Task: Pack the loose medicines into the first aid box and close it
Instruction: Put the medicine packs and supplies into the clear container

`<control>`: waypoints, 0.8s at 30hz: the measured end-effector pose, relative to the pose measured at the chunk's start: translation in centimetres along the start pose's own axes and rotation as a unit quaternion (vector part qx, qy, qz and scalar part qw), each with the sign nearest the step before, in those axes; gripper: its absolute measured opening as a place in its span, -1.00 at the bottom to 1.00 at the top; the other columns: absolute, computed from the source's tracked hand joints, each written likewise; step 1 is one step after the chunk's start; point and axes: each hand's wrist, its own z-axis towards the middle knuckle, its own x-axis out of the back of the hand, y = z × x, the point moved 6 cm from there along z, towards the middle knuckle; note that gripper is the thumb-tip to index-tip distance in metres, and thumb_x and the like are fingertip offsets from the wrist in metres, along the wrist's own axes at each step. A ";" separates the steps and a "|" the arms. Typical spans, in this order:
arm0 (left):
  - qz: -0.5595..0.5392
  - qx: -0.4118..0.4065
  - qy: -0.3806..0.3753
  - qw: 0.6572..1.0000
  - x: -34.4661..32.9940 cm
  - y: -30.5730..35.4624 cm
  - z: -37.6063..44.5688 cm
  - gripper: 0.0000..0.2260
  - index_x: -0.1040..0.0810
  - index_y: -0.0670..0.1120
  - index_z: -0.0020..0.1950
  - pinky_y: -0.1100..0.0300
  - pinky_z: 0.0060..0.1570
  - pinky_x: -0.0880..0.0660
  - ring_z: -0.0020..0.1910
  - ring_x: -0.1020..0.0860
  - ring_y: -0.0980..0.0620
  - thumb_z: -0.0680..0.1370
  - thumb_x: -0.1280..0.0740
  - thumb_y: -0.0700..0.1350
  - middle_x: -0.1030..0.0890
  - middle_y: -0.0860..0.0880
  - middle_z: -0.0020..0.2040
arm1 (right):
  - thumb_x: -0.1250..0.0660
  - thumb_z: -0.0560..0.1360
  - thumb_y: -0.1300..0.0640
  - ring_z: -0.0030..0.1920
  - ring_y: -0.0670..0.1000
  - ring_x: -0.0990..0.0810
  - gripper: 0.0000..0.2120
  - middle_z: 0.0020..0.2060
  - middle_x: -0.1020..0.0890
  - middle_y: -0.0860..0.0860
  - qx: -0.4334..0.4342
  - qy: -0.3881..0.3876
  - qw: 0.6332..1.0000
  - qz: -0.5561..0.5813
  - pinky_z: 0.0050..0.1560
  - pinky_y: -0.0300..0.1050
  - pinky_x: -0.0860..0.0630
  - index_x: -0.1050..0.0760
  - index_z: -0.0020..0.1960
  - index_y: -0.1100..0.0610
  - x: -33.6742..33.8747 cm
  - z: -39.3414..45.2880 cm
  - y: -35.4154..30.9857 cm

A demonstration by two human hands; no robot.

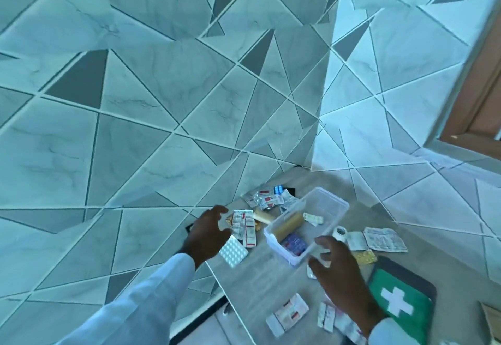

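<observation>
A clear plastic first aid box (pixel 329 203) stands open on the table, holding a tan roll, a blue packet and a white blister strip. My left hand (pixel 207 233) hovers with spread fingers beside a stack of red-and-white blister strips (pixel 245 226) and a white pill sheet (pixel 233 252). My right hand (pixel 340 271) rests with fingers apart at the box's near rim; whether it touches the rim I cannot tell. More strips lie behind the box (pixel 267 197), to its right (pixel 385 239) and near me (pixel 288 313). A green lid with a white cross (pixel 398 302) lies at the right.
A white tape roll (pixel 340 232) sits right of the box. The table (pixel 260 277) stands in a corner of geometric tiled walls; its left edge runs close to my left wrist. A wooden door frame (pixel 479 92) is at the far right.
</observation>
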 end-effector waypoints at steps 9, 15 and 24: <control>0.064 0.074 -0.174 0.980 -7.7 -9.1 7.3 -0.38 -0.31 0.08 0.38 0.04 0.27 -0.46 0.28 -0.47 -0.08 0.39 -0.48 -0.03 -0.49 -0.09 0.32 | -0.44 0.44 0.05 -0.04 -0.07 -0.55 -0.52 0.17 -0.52 0.00 -0.165 -0.151 0.974 0.019 -0.15 -0.44 -0.35 -0.41 0.31 0.09 -15.0 4.7 3.8; 0.063 0.074 -0.227 0.969 -10.5 -13.1 13.2 -0.20 -0.17 0.05 0.45 -0.02 0.18 -0.52 0.26 -0.48 -0.17 0.34 -0.54 -0.01 -0.44 -0.13 0.28 | -0.46 0.40 -0.03 0.23 -0.01 -0.48 -0.34 0.31 -0.46 0.04 -0.304 -0.127 0.944 0.030 0.24 -0.19 -0.42 -0.29 0.41 0.11 -21.9 8.1 4.9; 0.013 0.021 -0.303 0.953 -12.5 -12.6 17.2 -0.32 -0.21 -0.01 0.43 -0.05 0.14 -0.56 0.19 -0.52 -0.17 0.41 -0.48 -0.16 -0.49 -0.16 0.24 | -0.40 0.28 -0.13 0.12 0.03 -0.60 -0.50 0.10 -0.61 -0.05 -0.366 -0.050 0.929 0.003 0.13 0.03 -0.58 -0.41 0.19 -0.08 -29.2 13.7 9.4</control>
